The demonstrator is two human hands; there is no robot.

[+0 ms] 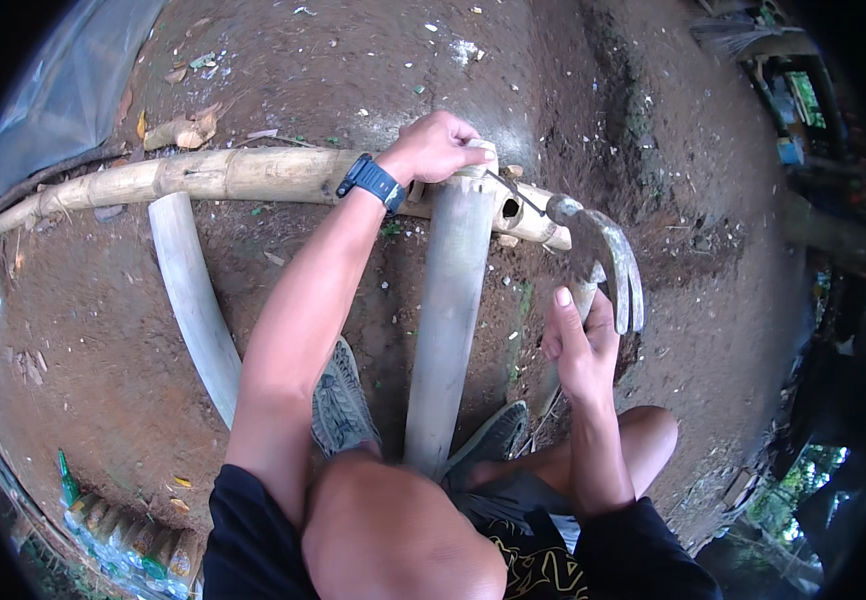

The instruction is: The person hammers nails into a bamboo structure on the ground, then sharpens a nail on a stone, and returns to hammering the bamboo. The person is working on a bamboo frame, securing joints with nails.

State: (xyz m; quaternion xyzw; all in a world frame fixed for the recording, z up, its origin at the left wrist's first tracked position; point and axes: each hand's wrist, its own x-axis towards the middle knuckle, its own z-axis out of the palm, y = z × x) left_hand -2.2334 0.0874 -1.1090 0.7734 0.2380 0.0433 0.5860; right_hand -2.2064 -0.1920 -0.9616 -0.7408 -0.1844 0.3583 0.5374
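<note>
claw hammer: steel head raised just right of the bamboo joint, claws pointing down and right, striking face turned toward the pole end.
right hand: closed around the hammer's handle right under the head, thumb stretched up along the handle.
left hand: fingers curled over the top end of the grey bamboo slat, holding it against the round pole; a blue watch sits on the wrist.
grey bamboo slat: runs from between the person's shoes up to the pole, its top end lying across the pole.
bamboo pole: pale yellow, lies crosswise on the dirt, its open right end near the hammer head.
nail: a thin dark pin slanting from near the slat's top toward the hammer face; whether it is driven in, cannot tell.
second slat: pale, curved, lies on the ground to the left, its upper end meeting the pole.
shoes: grey, planted either side of the slat's lower end.
ground: bare brown dirt with scattered chips and leaves.
</note>
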